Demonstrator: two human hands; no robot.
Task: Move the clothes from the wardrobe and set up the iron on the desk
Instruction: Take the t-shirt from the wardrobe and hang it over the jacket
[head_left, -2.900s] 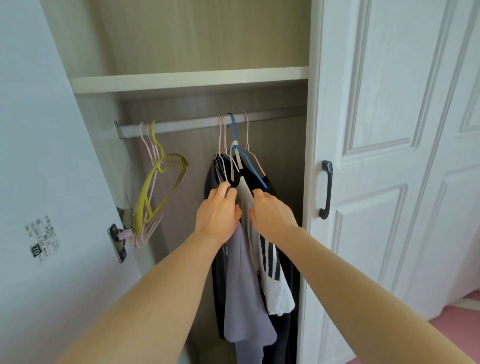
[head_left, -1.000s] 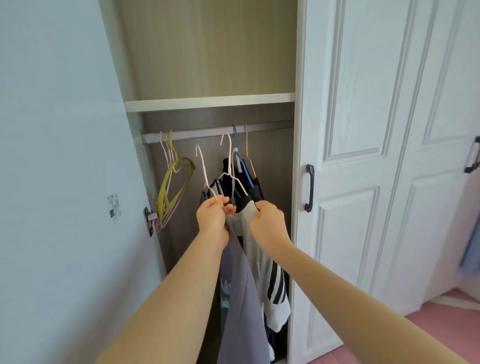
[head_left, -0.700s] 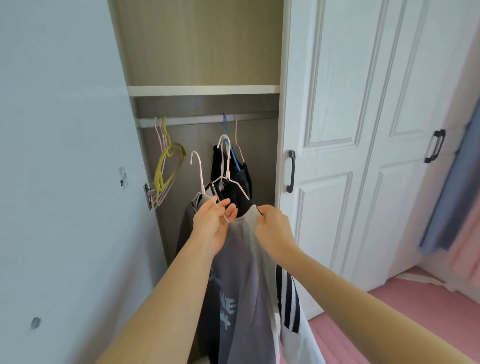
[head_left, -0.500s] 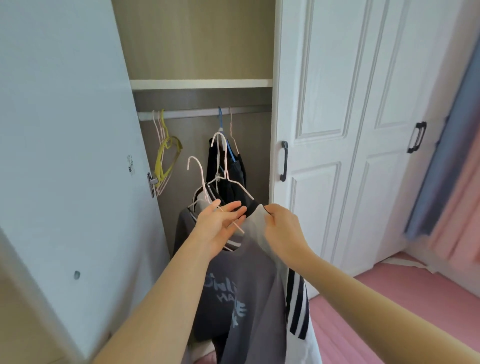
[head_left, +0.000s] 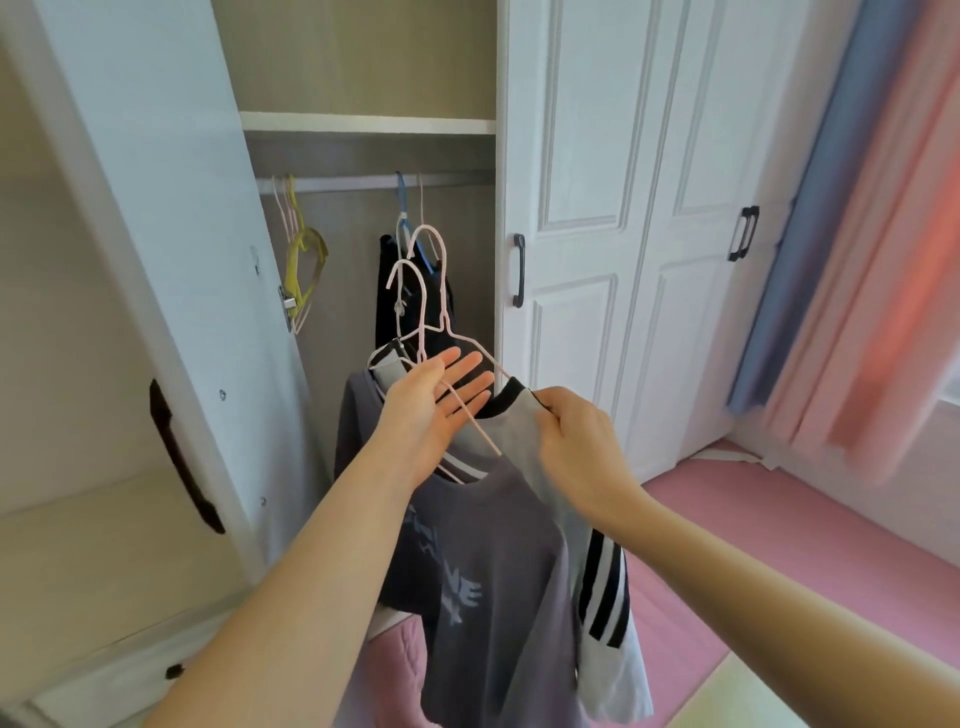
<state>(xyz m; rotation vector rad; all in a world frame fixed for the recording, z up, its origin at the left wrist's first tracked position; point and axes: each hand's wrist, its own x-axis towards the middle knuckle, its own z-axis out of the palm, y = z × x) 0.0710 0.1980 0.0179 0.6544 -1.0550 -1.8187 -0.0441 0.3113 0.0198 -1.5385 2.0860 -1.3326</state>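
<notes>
A grey printed T-shirt and a white shirt with black sleeve stripes hang on pale pink wire hangers, out in front of the open wardrobe. My left hand carries the hangers just below their hooks, fingers stretched out, one wire lying across the palm. My right hand pinches the white shirt's shoulder by its black collar. A dark garment on a blue hanger stays on the rail. No iron or desk is in view.
The open wardrobe door stands close on my left. Yellow and pink bare hangers hang at the rail's left end. Closed white doors with dark handles are on the right, then blue and pink curtains and pink floor.
Both hands lifted the two shirts off the rail and drew them out of the wardrobe towards me. My left fingers have spread. My view has backed away and swung right.
</notes>
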